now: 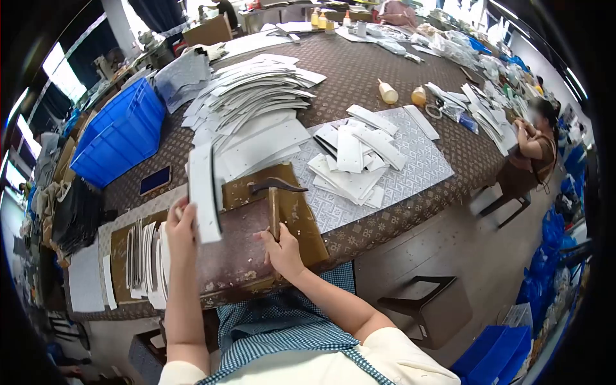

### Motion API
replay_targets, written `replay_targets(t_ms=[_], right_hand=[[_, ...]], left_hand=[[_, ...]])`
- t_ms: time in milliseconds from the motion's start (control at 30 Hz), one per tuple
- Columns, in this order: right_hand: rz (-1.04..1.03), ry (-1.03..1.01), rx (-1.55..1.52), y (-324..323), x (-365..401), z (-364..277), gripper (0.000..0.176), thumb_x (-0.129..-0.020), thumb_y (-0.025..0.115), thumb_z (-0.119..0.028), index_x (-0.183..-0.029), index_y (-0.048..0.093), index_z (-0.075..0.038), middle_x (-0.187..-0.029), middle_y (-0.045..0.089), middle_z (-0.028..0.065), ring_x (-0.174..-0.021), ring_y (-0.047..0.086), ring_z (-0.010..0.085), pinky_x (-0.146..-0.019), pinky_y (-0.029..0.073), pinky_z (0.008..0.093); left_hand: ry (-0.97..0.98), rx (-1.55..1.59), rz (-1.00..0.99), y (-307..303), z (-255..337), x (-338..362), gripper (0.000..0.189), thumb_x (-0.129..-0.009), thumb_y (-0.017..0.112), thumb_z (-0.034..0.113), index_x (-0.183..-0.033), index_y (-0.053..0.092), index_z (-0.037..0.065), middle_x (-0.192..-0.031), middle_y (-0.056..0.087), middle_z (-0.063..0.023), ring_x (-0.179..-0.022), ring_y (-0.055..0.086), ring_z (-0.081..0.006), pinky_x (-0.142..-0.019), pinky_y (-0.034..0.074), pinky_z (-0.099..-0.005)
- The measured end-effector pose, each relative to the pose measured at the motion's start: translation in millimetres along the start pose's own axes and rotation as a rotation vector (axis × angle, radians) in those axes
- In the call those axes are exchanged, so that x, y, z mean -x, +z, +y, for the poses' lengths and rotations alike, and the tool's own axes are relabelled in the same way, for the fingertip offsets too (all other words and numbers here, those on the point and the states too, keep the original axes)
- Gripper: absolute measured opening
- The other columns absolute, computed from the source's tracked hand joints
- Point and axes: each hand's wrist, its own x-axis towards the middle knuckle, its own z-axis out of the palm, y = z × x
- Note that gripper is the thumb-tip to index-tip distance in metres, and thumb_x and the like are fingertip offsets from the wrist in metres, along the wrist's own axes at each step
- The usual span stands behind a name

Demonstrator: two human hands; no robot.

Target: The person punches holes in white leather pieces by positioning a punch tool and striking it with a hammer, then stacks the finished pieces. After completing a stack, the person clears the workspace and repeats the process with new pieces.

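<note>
My left hand (181, 221) is closed on a white strip (203, 192) with a dark edge, held upright over the work board. The fingers of my right hand (283, 251) wrap round the wooden handle of a hammer (274, 208), whose dark curved head points away from me. Below both hands lies a reddish-brown board (237, 240) with worn, flaking edges. Left of it, a row of white strips (144, 256) stands on edge, close to my left forearm. Beyond the board rises a large fanned stack of white strips (263, 90).
White pieces (362, 151) lie heaped on a patterned sheet (423, 163) to the right. A blue crate (122, 131) and a phone (155, 180) are at the left. Glue bottles (387, 92) stand farther back. Another person (536, 141) sits at the right edge, near a brown stool (427, 311).
</note>
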Motion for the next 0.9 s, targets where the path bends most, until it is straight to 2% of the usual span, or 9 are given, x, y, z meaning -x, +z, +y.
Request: replay_targets(t_ms=[67,167,233,333,467,700,733,767,900], right_hand=[[0.036,0.007,-0.08,2.2,-0.2,2.7,0.019,-0.1,0.059,-0.019,-0.099,0.053,0.0,-0.086,0.073,0.0093,-0.045,0.057,0.0115,-0.043,0.046,0.0278],[0.021,0.003,-0.031,2.3,0.1,0.4,0.02,-0.101,0.059,-0.018,-0.101,0.05,0.001,-0.096,0.072,0.0143,-0.046,0.055,0.0114,-0.042,0.045,0.0265],[0.013,0.001,-0.008,0.7,-0.3,4.9,0.019,-0.102,0.057,-0.018,-0.106,0.05,0.0,-0.08,0.063,0.007,-0.045,0.053,0.0116,-0.042,0.044,0.0252],[0.0,-0.042,-0.025,-2.0,-3.4,14.6,0.016,-0.103,0.054,-0.014,-0.11,0.05,0.0,-0.08,0.059,0.0078,-0.045,0.052,0.0115,-0.041,0.042,0.0242],[-0.036,-0.025,-0.011,-2.1,-5.2,6.2,0.018,-0.104,0.051,-0.018,-0.105,0.048,0.0,-0.103,0.07,0.0213,-0.043,0.051,0.0105,-0.04,0.04,0.0229],[-0.039,-0.005,0.053,0.7,-5.5,2.3,0.02,-0.103,0.053,-0.021,-0.105,0.048,-0.002,-0.1,0.071,0.0207,-0.043,0.05,0.0108,-0.039,0.04,0.0222],[-0.036,-0.006,0.058,1.0,-5.3,2.9,0.02,-0.103,0.053,-0.021,-0.105,0.048,-0.001,-0.101,0.071,0.021,-0.043,0.051,0.011,-0.039,0.04,0.0223],[-0.033,-0.009,0.063,1.0,-5.7,3.5,0.021,-0.103,0.053,-0.021,-0.106,0.048,-0.001,-0.101,0.071,0.0214,-0.043,0.051,0.0112,-0.039,0.04,0.0224],[-0.025,0.003,0.089,0.7,-6.9,4.3,0.023,-0.104,0.053,-0.022,-0.108,0.048,0.0,-0.102,0.07,0.0221,-0.043,0.05,0.0105,-0.039,0.04,0.0226]], left_hand=[[0.036,0.124,-0.078,34.8,-21.6,-24.9,0.035,-0.096,0.063,0.013,-0.127,0.056,-0.001,-0.097,0.067,-0.0082,-0.075,0.065,-0.0133,-0.062,0.053,-0.0267],[0.143,0.14,-0.183,109.9,-28.1,-27.3,0.031,-0.095,0.064,0.014,-0.122,0.059,0.0,-0.097,0.068,-0.009,-0.078,0.065,-0.0143,-0.066,0.053,-0.0276],[0.27,0.101,-0.261,148.1,-21.8,-19.1,0.029,-0.094,0.064,0.014,-0.119,0.062,0.0,-0.097,0.068,-0.0095,-0.08,0.064,-0.015,-0.069,0.052,-0.0282],[0.443,-0.004,-0.335,160.3,-14.5,-5.7,0.026,-0.094,0.065,0.015,-0.114,0.066,0.0,-0.097,0.069,-0.0103,-0.083,0.064,-0.016,-0.073,0.052,-0.0291],[0.36,-0.21,-0.269,89.1,-30.2,2.3,0.021,-0.093,0.067,0.016,-0.107,0.071,0.001,-0.097,0.07,-0.0089,-0.088,0.064,-0.0127,-0.077,0.051,-0.0275],[0.282,-0.686,0.219,-109.8,-26.5,25.2,0.023,-0.09,0.069,0.017,-0.11,0.07,0.005,-0.097,0.066,-0.0084,-0.074,0.057,-0.017,-0.07,0.049,-0.0303],[0.069,-0.669,0.317,-124.4,0.1,32.8,0.022,-0.088,0.071,0.016,-0.108,0.07,0.005,-0.095,0.066,-0.007,-0.072,0.057,-0.0154,-0.067,0.048,-0.0288],[0.361,-0.749,0.44,-161.7,-13.0,27.1,0.022,-0.086,0.072,0.014,-0.106,0.07,0.005,-0.093,0.065,-0.006,-0.07,0.055,-0.015,-0.065,0.047,-0.0288],[0.34,-0.896,0.768,-283.6,-2.2,10.9,0.026,-0.087,0.07,0.021,-0.108,0.071,0.005,-0.098,0.069,-0.0127,-0.091,0.068,-0.0273,-0.078,0.052,-0.0366]])
